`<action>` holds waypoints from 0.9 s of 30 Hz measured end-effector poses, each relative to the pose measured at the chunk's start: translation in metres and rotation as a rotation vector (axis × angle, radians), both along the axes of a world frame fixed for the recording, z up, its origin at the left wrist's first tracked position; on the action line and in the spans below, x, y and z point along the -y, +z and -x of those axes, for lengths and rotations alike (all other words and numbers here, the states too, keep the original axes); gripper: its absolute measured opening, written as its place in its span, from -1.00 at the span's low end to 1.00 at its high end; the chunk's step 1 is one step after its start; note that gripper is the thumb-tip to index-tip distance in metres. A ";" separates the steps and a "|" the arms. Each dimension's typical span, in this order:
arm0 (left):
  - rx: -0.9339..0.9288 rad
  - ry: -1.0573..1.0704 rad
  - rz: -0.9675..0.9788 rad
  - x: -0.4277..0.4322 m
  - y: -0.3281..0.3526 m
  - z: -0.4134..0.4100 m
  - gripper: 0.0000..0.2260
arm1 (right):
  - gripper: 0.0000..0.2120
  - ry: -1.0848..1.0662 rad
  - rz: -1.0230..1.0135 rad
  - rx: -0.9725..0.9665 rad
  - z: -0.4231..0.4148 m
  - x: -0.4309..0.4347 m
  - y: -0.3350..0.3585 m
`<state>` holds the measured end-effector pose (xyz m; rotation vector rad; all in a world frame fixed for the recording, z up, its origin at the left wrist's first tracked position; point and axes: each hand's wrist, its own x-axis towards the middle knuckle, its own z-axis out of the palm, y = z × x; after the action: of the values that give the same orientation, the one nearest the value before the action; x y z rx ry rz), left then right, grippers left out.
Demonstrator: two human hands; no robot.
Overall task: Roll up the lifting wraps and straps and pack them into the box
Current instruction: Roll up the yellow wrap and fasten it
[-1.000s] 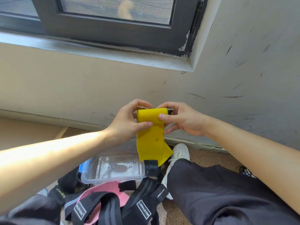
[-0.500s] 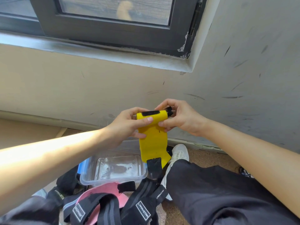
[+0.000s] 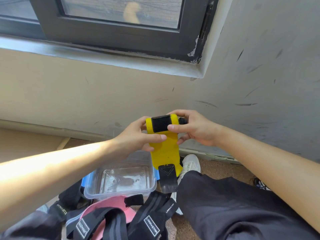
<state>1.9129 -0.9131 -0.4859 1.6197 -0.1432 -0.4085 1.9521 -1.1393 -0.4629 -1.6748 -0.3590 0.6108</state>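
Two hands hold one yellow wrap (image 3: 166, 149) in the air, above and just behind the box (image 3: 97, 194). The left hand (image 3: 138, 135) pinches the wrap's left edge, thumb laid across the yellow face. The right hand (image 3: 195, 130) grips the rolled upper end, thumb on the black fastener patch (image 3: 160, 125). The unrolled tail hangs down and ends in a black tab (image 3: 168, 177) beside the box's right rim.

Probable faults:
- Slack thumb pressure lets the roll loosen or telescope sideways
- Uneven feed from either hand produces a skewed, cone-shaped roll that packs badly
- The hanging tab may catch on the wraps piled below, if its face is the hooked kind; this cannot be told

Count:
- Yellow wrap: one, partly rolled
- Box: one, clear plastic with blue clips, on the floor, no wrap inside yet
- Pink wrap (image 3: 110, 203): one, unrolled, on the lap
- Black striped wraps (image 3: 152, 215): tangled together; two white-bordered labels show, so at least two by judgement, exact number unclear
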 end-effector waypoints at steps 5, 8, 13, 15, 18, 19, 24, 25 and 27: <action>-0.064 -0.001 0.051 0.000 0.002 0.000 -0.57 | -0.63 -0.036 0.024 0.068 0.002 -0.002 0.000; -0.039 0.066 0.043 -0.003 0.001 -0.002 -0.65 | -0.62 -0.024 0.056 0.147 0.004 -0.006 0.002; 0.062 0.065 0.019 -0.004 -0.001 0.000 -0.68 | -0.61 0.042 0.121 0.064 0.007 -0.007 0.004; 0.104 0.068 0.029 -0.003 0.000 0.000 -0.68 | -0.57 0.086 0.119 -0.078 0.008 -0.006 0.005; 0.145 0.075 0.024 -0.002 0.002 0.001 -0.66 | -0.52 0.062 0.108 -0.138 0.007 -0.008 0.006; 0.147 0.072 0.019 -0.003 0.002 0.001 -0.65 | -0.53 0.055 0.095 -0.132 0.007 -0.009 0.005; 0.059 0.009 -0.038 -0.009 0.002 -0.001 -0.45 | -0.60 0.030 0.017 -0.079 0.006 -0.007 0.002; 0.006 -0.007 -0.025 -0.009 0.003 -0.001 -0.43 | -0.60 0.030 0.002 -0.071 0.005 -0.007 0.001; -0.098 -0.048 0.015 -0.010 0.005 0.000 -0.49 | -0.60 0.030 -0.011 -0.055 0.005 -0.008 0.000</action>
<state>1.9132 -0.9034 -0.4810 1.5801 -0.1117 -0.5215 1.9470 -1.1312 -0.4626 -1.6409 -0.3481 0.6744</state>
